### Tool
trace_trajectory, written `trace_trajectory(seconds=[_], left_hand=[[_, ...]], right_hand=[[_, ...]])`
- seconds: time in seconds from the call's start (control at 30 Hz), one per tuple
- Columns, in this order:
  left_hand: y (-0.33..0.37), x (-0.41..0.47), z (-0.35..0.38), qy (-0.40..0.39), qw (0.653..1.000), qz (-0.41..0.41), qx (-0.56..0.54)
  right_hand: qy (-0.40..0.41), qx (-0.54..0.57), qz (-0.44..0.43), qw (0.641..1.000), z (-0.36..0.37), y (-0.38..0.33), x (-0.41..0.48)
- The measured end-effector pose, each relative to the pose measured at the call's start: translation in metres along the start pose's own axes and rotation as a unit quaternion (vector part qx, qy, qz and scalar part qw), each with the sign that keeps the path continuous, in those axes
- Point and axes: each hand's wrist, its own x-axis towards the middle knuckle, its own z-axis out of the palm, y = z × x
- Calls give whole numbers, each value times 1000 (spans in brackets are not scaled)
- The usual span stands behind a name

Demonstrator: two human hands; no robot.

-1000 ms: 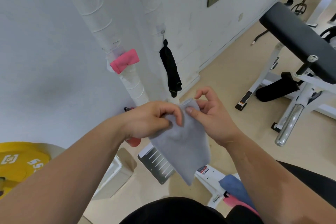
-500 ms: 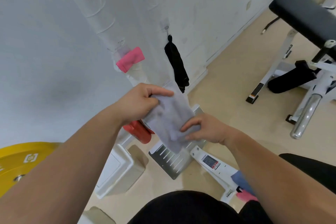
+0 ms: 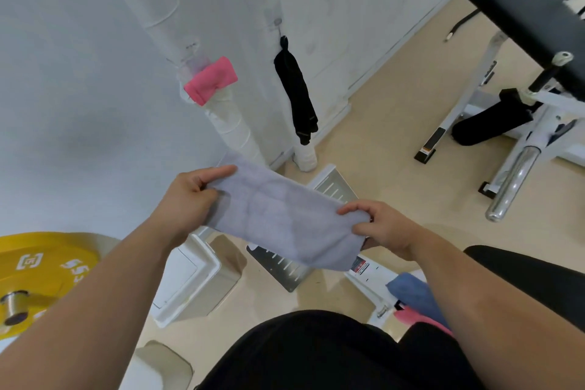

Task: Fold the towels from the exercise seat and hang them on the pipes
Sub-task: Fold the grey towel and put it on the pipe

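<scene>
Both hands pinch the soft grey folded towel [image 3: 278,218] by its ends, left hand [image 3: 186,199] nearer the white tape-wrapped pipe [image 3: 228,123], right hand [image 3: 384,228] farther from it, cloth held taut in front of it. Folding looks about done; next it wants lifting and draping over that pipe, beside the pink folded towel [image 3: 211,80]

The yellow weight plate [image 3: 47,263] shows "55" beside a bracketed logo [image 3: 29,261]; the frame sticker [image 3: 359,264] is unreadable.
</scene>
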Motion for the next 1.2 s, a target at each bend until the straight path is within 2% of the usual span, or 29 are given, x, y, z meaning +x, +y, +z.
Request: trace_trajectory(seconds=[0.17, 0.37, 0.5, 0.6, 0.77, 0.87, 0.97, 1.2], left_hand=[[-29, -10, 7, -17, 999, -20, -27], [-42, -19, 20, -18, 992, -51, -110], [-43, -19, 26, -19, 991, -48, -123], [-43, -15, 31, -17, 995, -31, -89], [-25, -20, 50, -52, 998, 18, -16], [-15, -31, 65, -79, 994, 59, 41], [-10, -39, 78, -113, 990, 79, 39], [1, -47, 93, -139, 982, 119, 41]], right_hand=[[119, 135, 0, 984, 2, -1, -11], [218, 85, -85, 969, 8, -14, -14], [212, 34, -137, 967, 9, -30, -10], [199, -24, -114, 973, 11, -35, -3], [172, 11, -48, 984, 26, -34, 1], [137, 40, -53, 988, 41, -37, -2], [107, 54, -68, 990, 57, -41, -5], [126, 26, -131, 983, 79, -62, -12]])
